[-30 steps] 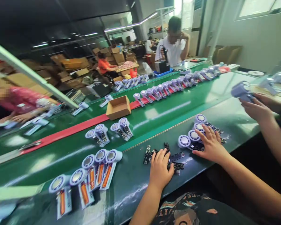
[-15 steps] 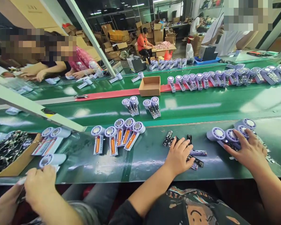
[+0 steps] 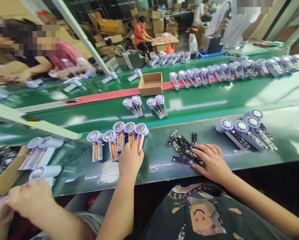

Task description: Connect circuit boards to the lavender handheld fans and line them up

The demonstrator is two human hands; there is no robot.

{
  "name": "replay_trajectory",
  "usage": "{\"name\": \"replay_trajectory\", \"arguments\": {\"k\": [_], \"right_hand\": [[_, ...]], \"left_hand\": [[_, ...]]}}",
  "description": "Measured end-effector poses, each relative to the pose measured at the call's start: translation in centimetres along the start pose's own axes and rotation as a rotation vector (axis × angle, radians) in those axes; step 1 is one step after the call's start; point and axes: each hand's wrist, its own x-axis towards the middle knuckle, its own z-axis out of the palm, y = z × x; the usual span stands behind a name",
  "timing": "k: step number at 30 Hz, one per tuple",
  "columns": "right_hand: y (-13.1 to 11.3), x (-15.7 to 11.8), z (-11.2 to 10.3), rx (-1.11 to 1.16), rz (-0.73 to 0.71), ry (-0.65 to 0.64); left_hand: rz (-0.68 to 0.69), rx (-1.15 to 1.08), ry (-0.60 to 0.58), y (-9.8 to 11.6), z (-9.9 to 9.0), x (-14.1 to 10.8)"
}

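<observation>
A long green bench is being worked at from its near edge, and a second green bench is being kept just beyond it. An open cardboard box is being held on that far bench, beside a long row of lilac fans that is being ranged toward the right corner. Two pairs of fans are being kept near the box, with black boards showing along their handles.

On the near bench, a cluster of fans is being laid toward the right end, their round heads angled away from the near edge. A tight row of fans with orange strips is being kept left of center. Loose black circuit boards are being left in a heap between those groups, close to the near edge.

The boards are being touched by the right hand, its fingers being spread over them. The end of the orange-strip row is being touched by the left hand, its fingers being held close together; whether anything is being pinched cannot be told.

At the lower left, a fan is being reached past by a co-worker's hands.
</observation>
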Motion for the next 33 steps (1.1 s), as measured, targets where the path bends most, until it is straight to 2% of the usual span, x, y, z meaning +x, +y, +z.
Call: {"name": "replay_trajectory", "arguments": {"k": [2,4,7,9,12,16,18,20,22,24,28,30,33], "right_hand": [[-2.1,1.0,1.2,0.030,0.001,-0.131],[-3.2,1.6,1.9,0.040,0.016,-0.190],[-3.1,1.9,2.0,0.035,0.039,-0.212],[-2.4,1.8,1.8,0.027,0.052,-0.187],[-0.9,1.4,1.6,0.023,0.068,-0.118],[1.3,1.1,1.2,0.062,0.136,-0.056],[2.2,1.0,0.9,0.157,0.201,-0.037],[3.0,1.1,0.6,0.334,0.294,-0.015],[3.6,1.3,0.4,0.554,0.420,0.024],[4.2,1.7,0.2,0.760,0.554,0.080],[5.4,2.8,-0.4,1.040,0.737,0.181],[5.5,3.0,-0.8,1.137,0.785,0.234],[4.4,2.8,-1.2,1.270,0.793,0.261]], "left_hand": [[0.029,-0.040,-0.003,2.1,-0.1,-1.1],[0.098,-0.088,0.008,4.2,-0.3,-2.5],[0.280,-0.204,0.023,6.5,-0.3,-4.1],[0.399,-0.290,0.025,7.1,-0.1,-4.6],[0.532,-0.387,0.066,6.4,0.4,-4.8],[0.714,-0.424,0.235,4.1,0.9,-5.0],[0.672,-0.373,0.330,2.7,0.8,-5.0],[0.489,-0.247,0.370,1.4,0.6,-4.8],[0.316,-0.115,0.313,0.3,0.2,-4.2],[0.292,-0.067,0.214,-0.7,-0.1,-3.5],[0.482,-0.161,0.161,-1.5,-0.4,-3.4],[0.564,-0.254,0.161,-0.8,-0.5,-4.4],[0.631,-0.388,0.158,1.6,-0.4,-6.3]]}}
